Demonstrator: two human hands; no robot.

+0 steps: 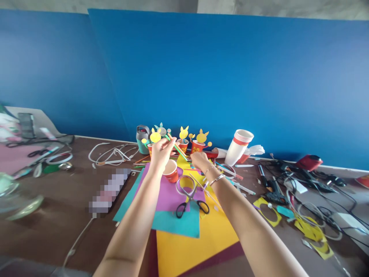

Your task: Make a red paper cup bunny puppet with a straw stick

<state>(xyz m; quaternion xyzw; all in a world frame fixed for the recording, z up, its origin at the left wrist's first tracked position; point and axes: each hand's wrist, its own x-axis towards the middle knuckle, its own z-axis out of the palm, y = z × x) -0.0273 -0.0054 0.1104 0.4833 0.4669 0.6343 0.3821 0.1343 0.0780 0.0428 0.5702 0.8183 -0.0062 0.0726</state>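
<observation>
Raised over the desk, my left hand [162,154] pinches a green and an orange drinking straw [180,151], which slant down to the right. My right hand [199,160] is closed near the straws' lower ends; its fingertips point away and what they hold, if anything, is hidden. A red paper cup [171,173] stands below my hands on purple paper [164,198]. Close by are a roll of tape [179,186] and black-handled scissors [190,197] with their handles spread. Behind my hands stand red cups [197,146] topped with yellow animal-head cutouts [202,136].
A tilted stack of white cups [236,149] stands at the back right. Cables, a glue gun [276,192] and yellow paper scraps [268,212] clutter the right. Leftward lie a pixelated phone-shaped object [111,190] and white cables [113,154]. A blue partition [225,77] closes the back.
</observation>
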